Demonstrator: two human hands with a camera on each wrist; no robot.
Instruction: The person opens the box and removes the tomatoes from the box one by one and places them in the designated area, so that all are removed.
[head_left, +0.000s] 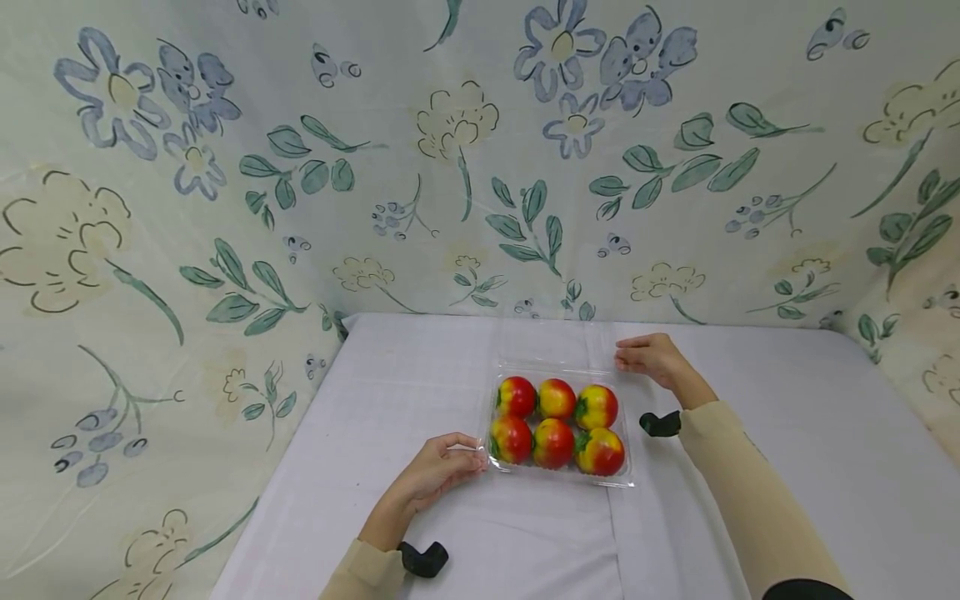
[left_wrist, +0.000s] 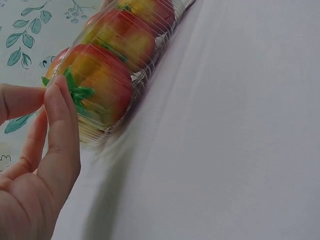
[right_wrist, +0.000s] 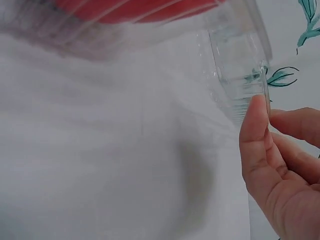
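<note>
A clear plastic clamshell box lies on the white cloth, its lid folded back on the far side. Several red-and-yellow fruits with green leafy tops sit in it in two rows; their exact kind is unclear. At the box's near left edge, my left hand pinches the rim between thumb and fingers, beside one fruit in the left wrist view. My right hand pinches the right edge of the clear lid, as the right wrist view shows.
White cloth covers the table under the box. Behind and at the sides hangs a floral-patterned curtain. Black straps or mounts sit at both wrists, on beige sleeves.
</note>
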